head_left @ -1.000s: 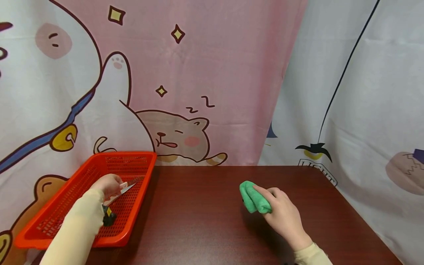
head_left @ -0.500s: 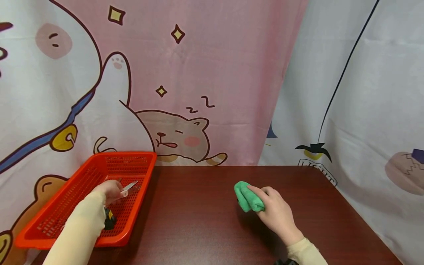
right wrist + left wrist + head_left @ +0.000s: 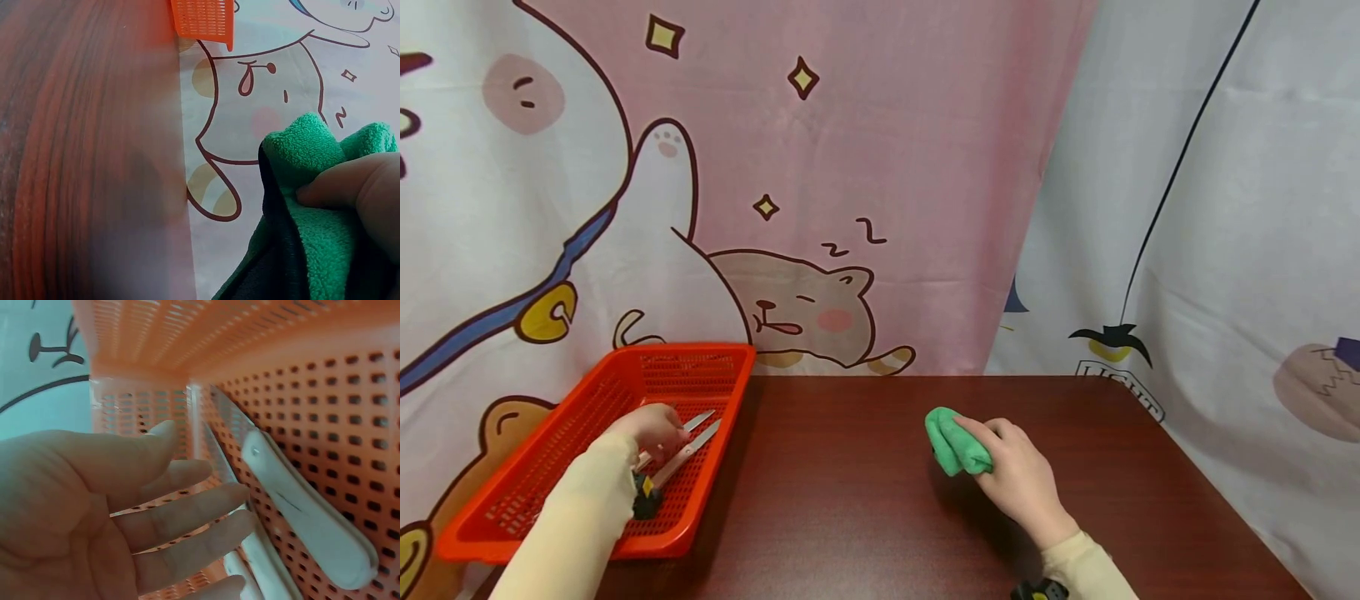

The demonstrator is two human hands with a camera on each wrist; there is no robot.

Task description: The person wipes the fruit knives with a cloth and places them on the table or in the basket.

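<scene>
My left hand [image 3: 653,427] is inside the red plastic basket [image 3: 655,546], close over several knives on its floor. In the left wrist view its fingers are spread and loosely bent, with nothing in the grasp. A white-handled knife [image 3: 306,512] lies nearest the camera. The fingertips overlap a second knife's handle [image 3: 269,559] beside it, and part of a third handle shows behind. My right hand [image 3: 1018,471] grips a folded green cloth [image 3: 955,442], thumb pressed on top, above the right half of the table. A dark edge runs along the cloth [image 3: 319,237] in the right wrist view.
A small black and yellow object [image 3: 646,497] appears by my left sleeve, over the basket. The dark wood table [image 3: 827,500] runs between the basket and my right hand. Behind it hangs a printed curtain [image 3: 880,167] with cartoon animals.
The left hand has let go of a knife, which now lies along the basket's right side with its blade pointing away. The right hand has shifted slightly left with the cloth.
</scene>
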